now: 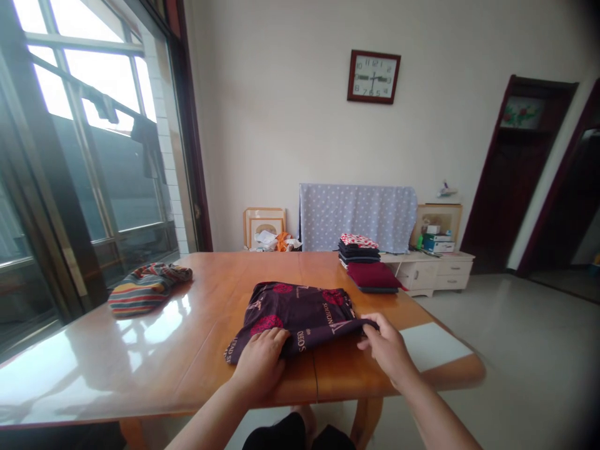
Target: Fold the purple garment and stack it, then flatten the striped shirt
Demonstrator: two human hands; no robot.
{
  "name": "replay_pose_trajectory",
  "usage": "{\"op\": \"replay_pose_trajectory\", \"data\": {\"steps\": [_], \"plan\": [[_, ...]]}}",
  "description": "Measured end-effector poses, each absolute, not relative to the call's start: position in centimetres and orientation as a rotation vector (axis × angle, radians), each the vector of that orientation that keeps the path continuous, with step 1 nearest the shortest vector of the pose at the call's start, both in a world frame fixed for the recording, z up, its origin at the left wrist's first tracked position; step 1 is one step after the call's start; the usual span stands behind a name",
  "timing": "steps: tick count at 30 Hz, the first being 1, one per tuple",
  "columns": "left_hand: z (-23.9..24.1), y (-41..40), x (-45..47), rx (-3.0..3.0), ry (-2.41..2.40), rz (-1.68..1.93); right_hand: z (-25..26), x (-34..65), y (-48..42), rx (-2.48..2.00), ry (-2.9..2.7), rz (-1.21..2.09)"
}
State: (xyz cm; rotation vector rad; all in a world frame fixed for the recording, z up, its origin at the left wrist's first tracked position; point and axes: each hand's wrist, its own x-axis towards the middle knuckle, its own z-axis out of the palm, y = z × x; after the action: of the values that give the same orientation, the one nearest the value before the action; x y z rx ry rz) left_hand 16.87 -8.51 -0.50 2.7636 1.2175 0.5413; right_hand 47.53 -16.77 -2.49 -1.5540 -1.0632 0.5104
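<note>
A dark purple garment point(300, 312) with red round patches and pale lettering lies folded on the wooden table in front of me. Its near edge is turned up in a roll. My left hand point(263, 357) is closed on that near edge, left of its middle, with the fingertips partly hidden by the cloth. At the garment's right near corner, my right hand point(385, 347) pinches the fabric between thumb and fingers, the corner raised slightly off the table.
Folded clothes, a maroon one point(372, 275) in front, are stacked at the table's back right. A striped, crumpled cloth point(147, 289) lies at the left. The polished table point(206, 340) has a pale sheet point(434, 345) at its right end. A white cabinet point(443, 275) stands behind.
</note>
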Motion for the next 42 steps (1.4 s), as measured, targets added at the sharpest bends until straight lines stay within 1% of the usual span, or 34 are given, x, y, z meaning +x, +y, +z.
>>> {"op": "replay_pose_trajectory", "data": {"steps": [4,7,10,13,16,21,25,28,31,35,38,42], "plan": [[-0.5,-7.3,12.8,2.683,1.516,0.590,-2.4,47.0,-15.6,-1.256,-0.920,0.761],[0.0,-6.0,10.9,2.580,1.631,0.626,-1.9,46.7,-14.3,-1.149,-0.880,0.764],[1.7,-4.2,10.5,2.511,1.682,0.749,-0.4,46.5,-12.6,-1.072,-0.849,0.713],[5.3,-2.5,11.1,2.529,1.705,0.866,2.8,46.4,-10.8,-0.974,-0.825,0.620],[10.1,-1.4,11.9,2.561,1.778,1.009,6.9,46.4,-9.5,-0.872,-0.834,0.521],[17.2,-1.9,12.2,2.633,1.865,1.188,12.5,46.3,-9.5,-0.730,-0.868,0.389],[21.3,-4.1,11.8,2.637,1.911,1.310,15.3,46.1,-11.0,-0.679,-0.886,0.302],[23.0,-5.7,11.3,2.600,1.956,1.327,16.1,45.9,-12.1,-0.660,-0.887,0.282],[22.3,-6.1,11.1,2.623,1.976,1.247,15.0,45.7,-12.0,-0.689,-0.876,0.304],[18.1,-4.1,11.1,2.670,1.943,1.048,11.0,45.7,-10.2,-0.779,-0.859,0.376],[14.8,-1.7,11.4,2.669,1.883,0.977,7.8,46.2,-8.3,-0.840,-0.862,0.445],[12.6,1.5,12.3,2.663,1.840,0.922,5.1,47.3,-5.4,-0.879,-0.836,0.484]]}}
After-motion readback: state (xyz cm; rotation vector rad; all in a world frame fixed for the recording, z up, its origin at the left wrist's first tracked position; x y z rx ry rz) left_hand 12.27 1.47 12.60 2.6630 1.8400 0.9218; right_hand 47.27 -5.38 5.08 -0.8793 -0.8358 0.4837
